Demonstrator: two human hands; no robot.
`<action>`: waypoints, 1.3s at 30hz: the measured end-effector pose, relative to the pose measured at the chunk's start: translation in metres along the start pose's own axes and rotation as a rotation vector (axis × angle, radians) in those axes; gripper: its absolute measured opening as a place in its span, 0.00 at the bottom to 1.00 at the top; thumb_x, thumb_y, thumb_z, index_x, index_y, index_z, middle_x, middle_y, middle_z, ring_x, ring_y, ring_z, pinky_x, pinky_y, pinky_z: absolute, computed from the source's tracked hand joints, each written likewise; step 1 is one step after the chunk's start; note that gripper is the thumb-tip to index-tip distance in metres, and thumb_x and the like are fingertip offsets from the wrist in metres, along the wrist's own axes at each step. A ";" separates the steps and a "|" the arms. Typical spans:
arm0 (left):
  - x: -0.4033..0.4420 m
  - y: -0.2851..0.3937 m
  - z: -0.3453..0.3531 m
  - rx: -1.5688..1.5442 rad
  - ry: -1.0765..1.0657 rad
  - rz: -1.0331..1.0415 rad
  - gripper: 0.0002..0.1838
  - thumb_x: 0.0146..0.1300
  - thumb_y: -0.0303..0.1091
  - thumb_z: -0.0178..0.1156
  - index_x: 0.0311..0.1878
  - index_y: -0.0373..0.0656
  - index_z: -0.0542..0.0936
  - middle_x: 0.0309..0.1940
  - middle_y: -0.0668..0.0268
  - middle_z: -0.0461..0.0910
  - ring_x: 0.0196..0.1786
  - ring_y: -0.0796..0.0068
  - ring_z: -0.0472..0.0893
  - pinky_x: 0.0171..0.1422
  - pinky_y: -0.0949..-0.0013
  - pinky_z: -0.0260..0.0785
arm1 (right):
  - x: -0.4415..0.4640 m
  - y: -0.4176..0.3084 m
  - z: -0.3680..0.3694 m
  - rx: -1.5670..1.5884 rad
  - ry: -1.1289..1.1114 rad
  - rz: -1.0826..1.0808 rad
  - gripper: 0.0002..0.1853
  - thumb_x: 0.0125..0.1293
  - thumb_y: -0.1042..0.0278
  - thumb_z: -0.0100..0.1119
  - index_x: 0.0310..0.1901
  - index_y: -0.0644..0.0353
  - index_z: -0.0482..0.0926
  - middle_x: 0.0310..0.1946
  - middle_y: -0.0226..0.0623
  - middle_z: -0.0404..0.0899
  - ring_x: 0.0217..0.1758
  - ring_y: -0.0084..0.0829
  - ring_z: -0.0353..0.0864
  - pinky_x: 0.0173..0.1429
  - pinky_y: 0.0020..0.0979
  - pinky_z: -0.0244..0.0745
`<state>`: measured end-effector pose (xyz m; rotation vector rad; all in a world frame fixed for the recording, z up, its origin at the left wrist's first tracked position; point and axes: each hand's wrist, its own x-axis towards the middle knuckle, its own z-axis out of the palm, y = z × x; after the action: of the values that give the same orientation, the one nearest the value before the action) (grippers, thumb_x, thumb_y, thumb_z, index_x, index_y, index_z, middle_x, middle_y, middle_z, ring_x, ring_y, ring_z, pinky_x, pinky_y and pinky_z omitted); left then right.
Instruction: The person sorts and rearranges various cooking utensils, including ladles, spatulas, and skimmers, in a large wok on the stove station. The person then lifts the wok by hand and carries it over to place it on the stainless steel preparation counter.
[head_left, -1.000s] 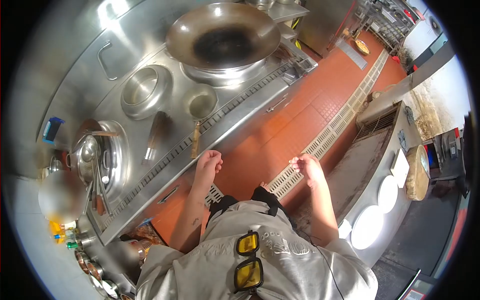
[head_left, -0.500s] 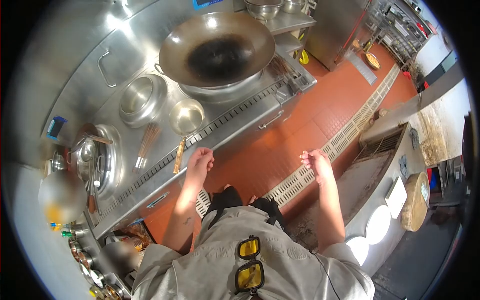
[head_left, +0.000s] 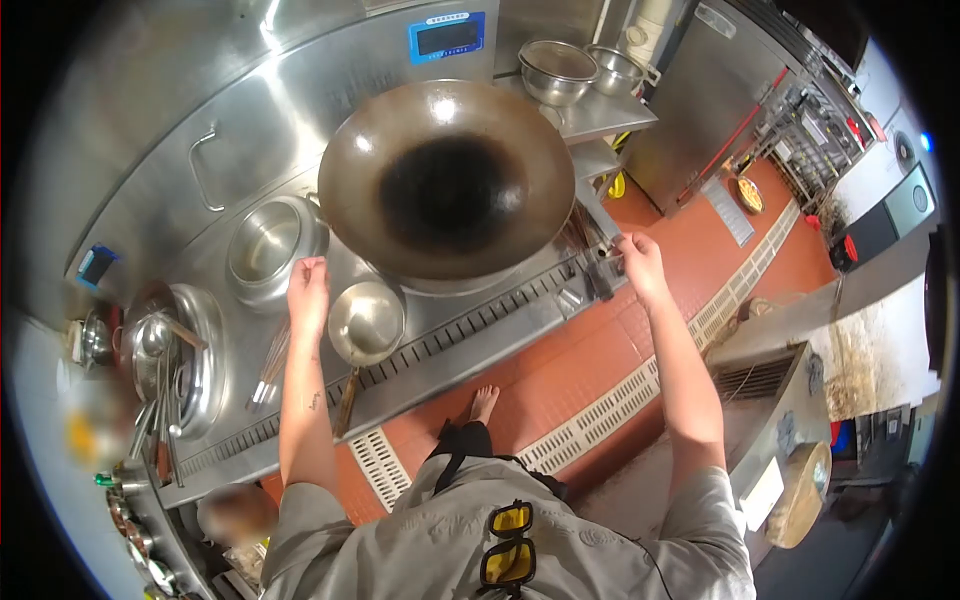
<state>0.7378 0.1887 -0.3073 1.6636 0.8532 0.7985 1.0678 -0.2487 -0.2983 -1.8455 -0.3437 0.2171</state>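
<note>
My left hand (head_left: 308, 290) is raised over the stove top, its fingers curled together with nothing visible in them. Beside it are a round steel pot (head_left: 268, 245) and a ladle (head_left: 366, 322) with a wooden handle that rests on the counter. A big empty wok (head_left: 450, 185) with a blackened bottom sits on the burner between my hands. My right hand (head_left: 640, 262) hovers at the stove's right end, fingers curled, close to a dark-handled tool (head_left: 598, 280). Whether it touches that tool I cannot tell. A bamboo whisk (head_left: 268, 370) lies partly behind my left forearm.
Strainers and ladles (head_left: 160, 350) stand in a steel basin at the left. Steel bowls (head_left: 558, 72) sit on a side shelf (head_left: 605, 115). Below the stove edge is a red tiled floor (head_left: 560, 365) with drain grates (head_left: 600, 420). A round wooden block (head_left: 800, 495) stands at right.
Both hands have moved forward: the left up beside the pot, the right to the stove's right end. The view has shifted toward the stove, and the wok appears nearer.
</note>
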 end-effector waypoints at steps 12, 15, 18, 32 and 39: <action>0.130 -0.025 0.028 0.602 0.223 0.088 0.22 0.73 0.46 0.50 0.41 0.32 0.78 0.36 0.47 0.80 0.42 0.49 0.79 0.49 0.56 0.69 | 0.281 -0.011 0.076 -0.697 0.106 -0.300 0.16 0.69 0.59 0.53 0.44 0.64 0.81 0.33 0.46 0.85 0.40 0.42 0.86 0.48 0.38 0.77; 0.136 -0.027 0.033 0.573 0.235 0.114 0.19 0.73 0.43 0.51 0.38 0.33 0.77 0.34 0.49 0.79 0.38 0.51 0.77 0.46 0.57 0.69 | 0.333 0.005 0.092 -0.762 0.142 -0.373 0.17 0.69 0.57 0.53 0.48 0.63 0.81 0.37 0.49 0.85 0.44 0.47 0.85 0.49 0.42 0.78; 0.139 -0.023 0.035 0.542 0.228 0.070 0.17 0.73 0.40 0.53 0.38 0.33 0.76 0.30 0.54 0.78 0.33 0.61 0.74 0.44 0.61 0.68 | 0.364 0.010 0.105 -0.723 0.061 -0.233 0.19 0.70 0.54 0.51 0.49 0.61 0.81 0.40 0.52 0.84 0.47 0.48 0.83 0.53 0.44 0.77; 0.161 -0.038 0.035 0.383 0.167 0.026 0.19 0.75 0.41 0.50 0.35 0.34 0.76 0.24 0.69 0.71 0.31 0.79 0.66 0.38 0.71 0.63 | 0.422 0.052 0.133 -0.571 0.045 -0.154 0.22 0.74 0.51 0.50 0.41 0.66 0.81 0.34 0.45 0.84 0.38 0.37 0.83 0.44 0.37 0.74; 0.167 -0.034 0.035 0.152 0.129 0.075 0.17 0.75 0.40 0.51 0.32 0.38 0.75 0.26 0.75 0.68 0.32 0.84 0.63 0.37 0.75 0.58 | 0.403 0.027 0.112 -0.400 0.060 0.071 0.22 0.70 0.48 0.53 0.48 0.58 0.84 0.43 0.55 0.83 0.52 0.53 0.81 0.58 0.45 0.72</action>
<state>0.8494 0.3194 -0.3327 1.8010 0.9656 0.9192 1.4134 -0.0177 -0.3469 -2.2562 -0.2945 0.1484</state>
